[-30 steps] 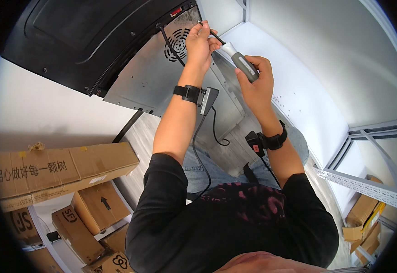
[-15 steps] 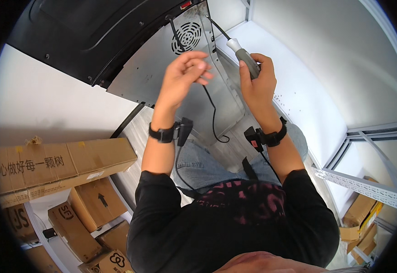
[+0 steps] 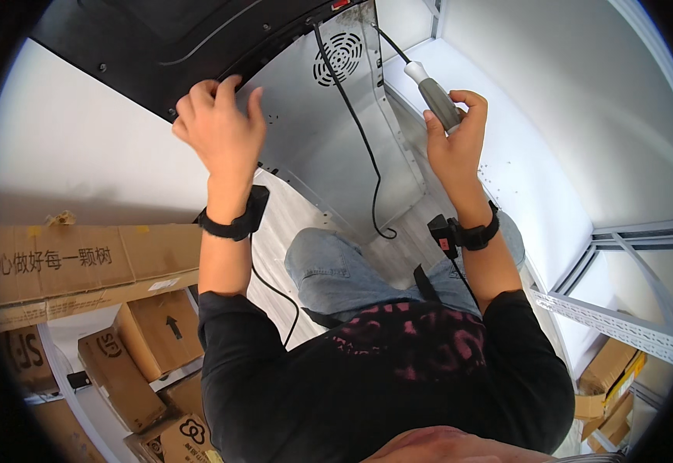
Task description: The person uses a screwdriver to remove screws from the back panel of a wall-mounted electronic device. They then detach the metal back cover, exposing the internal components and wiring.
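Note:
A grey-handled screwdriver [image 3: 438, 100] is gripped in my right hand [image 3: 460, 143], its long dark shaft slanting up and left to the far right corner of a metal panel [image 3: 317, 143]. That panel has a round pattern of vent slots. My left hand [image 3: 224, 127] is open, its fingers spread and a little bent, over the line where the panel meets a black cover [image 3: 189, 54]. Whether its fingertips touch the edge I cannot tell. A black cable [image 3: 361, 127] hangs from the far edge across the panel and curls at its lower end.
Several cardboard boxes [image 3: 105, 266] fill shelves at my left. A white wall board [image 3: 74, 147] rises beyond them. Along the right run a white ledge [image 3: 506, 131] and a perforated metal shelf beam [image 3: 614, 320], with more cartons [image 3: 610, 366] below.
My left hand has moved left, from in front of the vent and cable to the black cover's edge, and its fingers have spread. My right hand still holds the screwdriver in the same corner.

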`<state>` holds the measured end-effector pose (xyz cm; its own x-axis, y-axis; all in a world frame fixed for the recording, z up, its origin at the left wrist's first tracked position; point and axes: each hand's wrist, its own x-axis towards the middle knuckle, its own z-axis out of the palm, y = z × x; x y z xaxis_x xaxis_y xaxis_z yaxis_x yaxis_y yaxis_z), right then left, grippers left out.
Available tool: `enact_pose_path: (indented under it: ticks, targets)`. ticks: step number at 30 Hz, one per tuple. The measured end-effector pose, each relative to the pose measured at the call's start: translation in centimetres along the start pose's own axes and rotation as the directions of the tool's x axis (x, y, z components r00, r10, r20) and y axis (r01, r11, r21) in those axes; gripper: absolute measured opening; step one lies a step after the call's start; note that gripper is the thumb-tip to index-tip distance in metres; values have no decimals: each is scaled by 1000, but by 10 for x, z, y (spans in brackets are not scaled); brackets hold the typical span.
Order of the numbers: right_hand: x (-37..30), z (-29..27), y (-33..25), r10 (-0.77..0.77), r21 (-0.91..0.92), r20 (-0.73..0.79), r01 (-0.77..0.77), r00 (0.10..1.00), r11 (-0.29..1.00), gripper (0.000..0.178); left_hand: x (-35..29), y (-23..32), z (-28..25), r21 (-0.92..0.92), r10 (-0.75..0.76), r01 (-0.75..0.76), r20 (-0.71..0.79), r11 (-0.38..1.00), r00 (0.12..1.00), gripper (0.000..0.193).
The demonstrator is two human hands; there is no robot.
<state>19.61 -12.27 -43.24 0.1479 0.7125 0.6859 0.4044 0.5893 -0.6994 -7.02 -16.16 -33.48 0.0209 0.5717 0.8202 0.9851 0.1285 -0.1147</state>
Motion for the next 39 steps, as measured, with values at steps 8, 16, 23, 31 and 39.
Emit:
enact_pose_path:
  ticks: [8,16,23,31,39]
  targets:
    - [1,0,-4,26,4,-22,-26,999,1000,35,-62,-50,16,-353,-390,329,-116,876,913,78]
    - [3,1,-4,76,82,2,-76,997,994,34,-57,-53,57,-616,-641,513,16,599,768,76]
    - [7,1,-4,85,89,13,-86,996,992,35,-52,-47,47,-570,-713,608,54,552,699,66]
    - [10,0,-5,84,123,7,-85,996,989,36,-56,-49,55,-645,-733,576,35,503,679,64]
    - [14,0,-5,57,144,11,-58,998,988,34,-52,-50,62,-629,-602,413,-110,658,791,58]
